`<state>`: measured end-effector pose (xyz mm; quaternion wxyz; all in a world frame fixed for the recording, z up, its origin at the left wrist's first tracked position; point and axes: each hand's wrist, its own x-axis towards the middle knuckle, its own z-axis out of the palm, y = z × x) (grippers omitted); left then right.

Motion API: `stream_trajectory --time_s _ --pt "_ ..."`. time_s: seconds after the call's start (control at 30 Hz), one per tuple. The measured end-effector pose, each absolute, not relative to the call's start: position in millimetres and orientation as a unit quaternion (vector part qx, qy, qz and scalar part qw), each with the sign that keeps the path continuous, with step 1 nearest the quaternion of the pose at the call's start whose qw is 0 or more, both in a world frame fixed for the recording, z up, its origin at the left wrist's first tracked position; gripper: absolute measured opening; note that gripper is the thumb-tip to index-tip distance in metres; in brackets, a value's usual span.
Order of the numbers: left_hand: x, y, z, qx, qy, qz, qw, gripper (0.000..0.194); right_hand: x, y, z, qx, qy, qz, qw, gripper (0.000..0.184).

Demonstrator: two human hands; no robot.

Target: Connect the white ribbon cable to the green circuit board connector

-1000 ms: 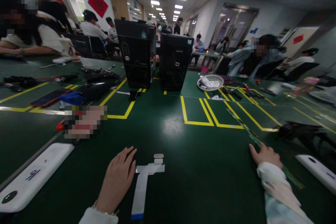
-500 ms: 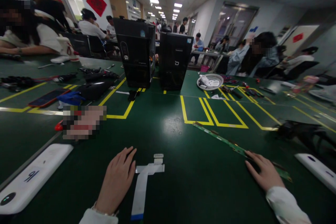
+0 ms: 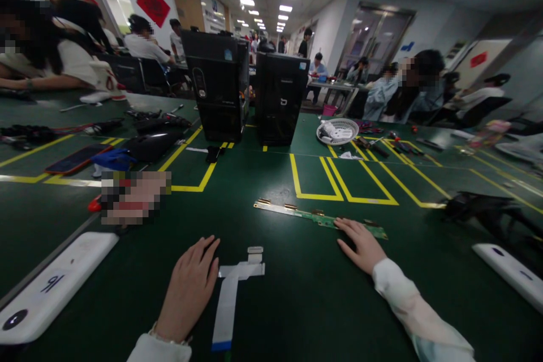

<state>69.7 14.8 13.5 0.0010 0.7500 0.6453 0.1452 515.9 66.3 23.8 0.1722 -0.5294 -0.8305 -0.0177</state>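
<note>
My left hand [image 3: 189, 288] lies flat on the green table, fingers stretched out, just left of a white flat ribbon cable [image 3: 227, 308]. The cable has a T-shaped upper part, a small connector on top and a blue lower end. Whether the fingertips touch it I cannot tell. Farther right, my right hand [image 3: 360, 246] rests its outstretched fingertips on a long, narrow green circuit board [image 3: 303, 214], with the thumb apart and off the board. Gold-coloured connectors line the strip, which lies nearly crosswise, its left end pale and bare.
A white device marked 16 [image 3: 55, 288] lies at the left edge, and a similar white device [image 3: 509, 271] at the right. Two black computer towers [image 3: 280, 104] stand ahead, with a white basket [image 3: 337, 131] beside them. Yellow tape [image 3: 318, 197] marks the table. Other people sit around.
The circuit board has slid left and away from me under my right hand, turning from a slant to nearly crosswise. My left hand and the ribbon cable have stayed put.
</note>
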Motion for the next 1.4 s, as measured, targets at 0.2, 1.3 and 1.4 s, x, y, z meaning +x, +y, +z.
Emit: stream_trajectory --time_s 0.2,1.3,1.4 --pt "71.0 14.8 14.6 0.753 0.638 0.160 -0.008 0.049 449.3 89.9 29.1 -0.464 -0.868 0.012 0.175 0.043" --pt "68.8 13.6 15.7 0.767 0.616 0.181 0.008 0.045 395.3 85.8 15.9 -0.427 -0.890 0.018 0.158 0.045" --pt "76.4 10.0 23.7 0.801 0.569 0.182 0.042 0.044 394.0 85.3 17.4 -0.431 -0.889 0.023 0.153 0.045"
